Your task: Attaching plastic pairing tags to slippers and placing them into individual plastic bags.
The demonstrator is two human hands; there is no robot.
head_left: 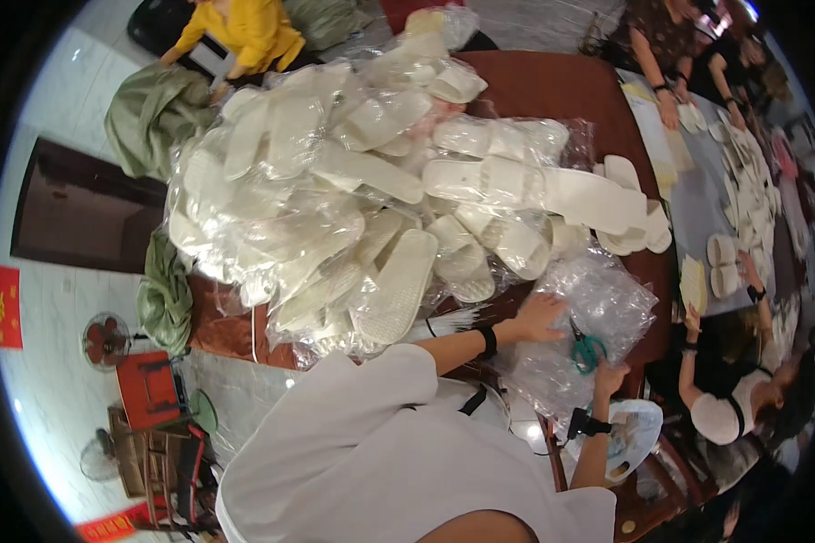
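A bundle of clear plastic bags (607,294) lies at the near right edge of the brown table. My left hand (540,319) rests on its left side with the fingers stretched out. Scissors with green handles (588,354) lie over the plastic, blades pointing away from me. My right hand (610,376) is closed at the handle loops; its fingertips are partly hidden. Just beyond the bundle, white slippers in clear bags (521,242) lie on the table. A stack of white slippers (598,201) extends toward the right edge.
A large heap of bagged white slippers (290,181) covers the table's left and middle. To the right, several people work at a grey table (688,213) with more slippers. A person in yellow (244,32) is at the far left. A white plastic container (634,434) stands near my right forearm.
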